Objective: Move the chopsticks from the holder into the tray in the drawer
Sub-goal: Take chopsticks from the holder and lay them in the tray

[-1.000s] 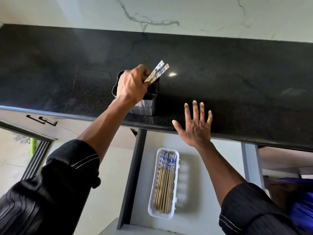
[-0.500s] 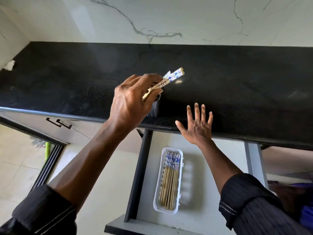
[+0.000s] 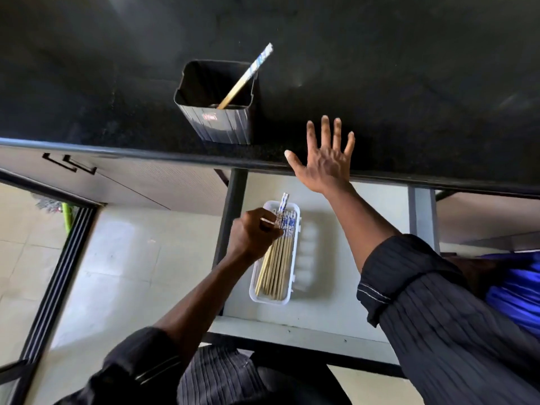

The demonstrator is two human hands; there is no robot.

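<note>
A dark square holder [image 3: 217, 100] stands near the front edge of the black countertop [image 3: 409, 83], with one blue-and-white-topped chopstick [image 3: 248, 74] leaning in it. Below, a white tray [image 3: 295, 217] lies in the open drawer [image 3: 336, 305] and holds several chopsticks [image 3: 277, 264]. My left hand [image 3: 252, 233] is down over the tray's far end, shut on a pair of chopsticks whose patterned tops [image 3: 283, 203] stick out past the tray's rim. My right hand [image 3: 324, 159] rests spread flat on the counter's front edge, holding nothing.
Closed cabinet fronts with black handles [image 3: 70, 165] sit left of the drawer. A tiled floor [image 3: 122, 273] and a dark door frame [image 3: 55, 276] lie at the left. Something blue [image 3: 517, 290] shows at the right.
My left hand has carried the pair of chopsticks from above the holder down to the tray in the drawer. The holder is now uncovered. My right hand has stayed in place.
</note>
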